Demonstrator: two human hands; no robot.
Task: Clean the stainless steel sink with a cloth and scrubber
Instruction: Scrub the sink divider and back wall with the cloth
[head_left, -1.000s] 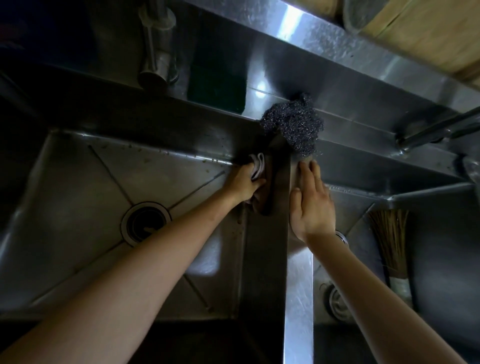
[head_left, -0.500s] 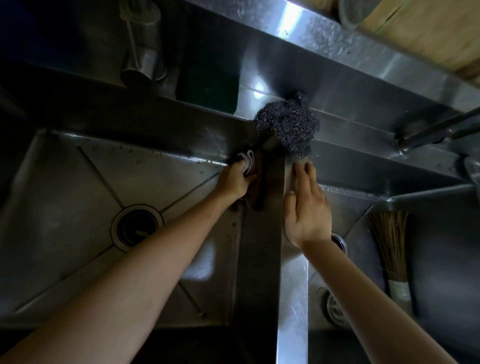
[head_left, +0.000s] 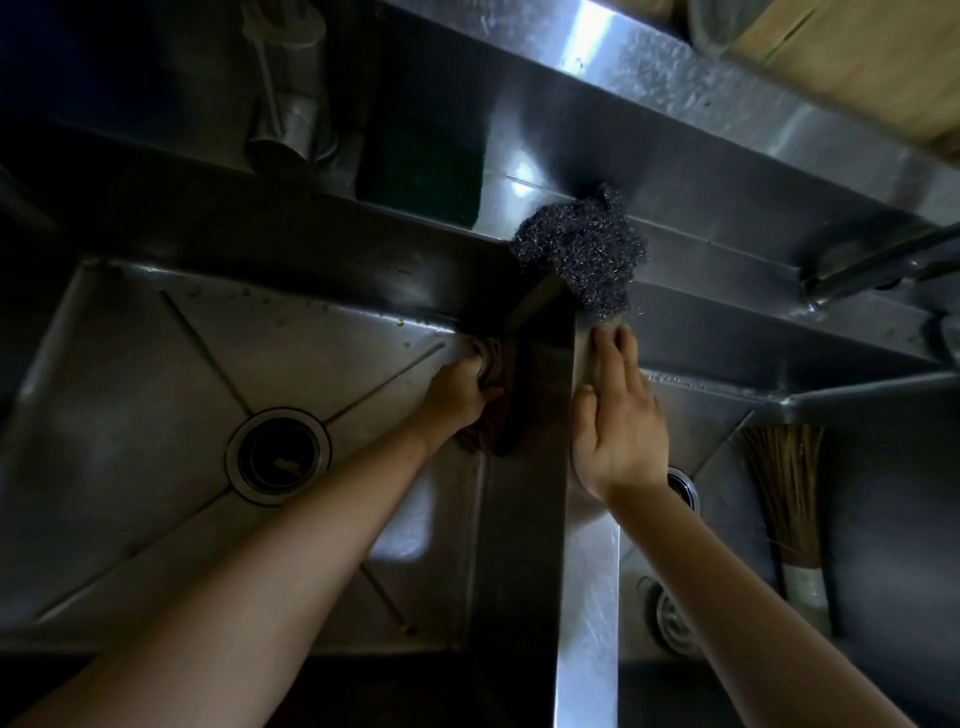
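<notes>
The stainless steel sink (head_left: 156, 364) looks part-cleaned: specks remain along the left basin's upper edge. The left hand (head_left: 457, 392) clamps its fingers on a cloth (head_left: 491, 415) at centre frame; the right hand (head_left: 618, 431) lies flat, fingers together, on the divider (head_left: 587, 597), steel-wool scrubber (head_left: 587, 249) untouched above.

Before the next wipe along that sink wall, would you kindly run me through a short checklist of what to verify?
1. Left hand grips the bunched dark cloth: ok.
2. Cloth touches the left basin's right wall: ok.
3. Right hand rests flat on the shiny steel divider: ok.
4. Grey steel-wool scrubber within reach, beyond the right fingertips: ok.
5. Specks along the left basin's back edge cleaned: not ok.
6. Cloth wet: cannot tell.
</notes>
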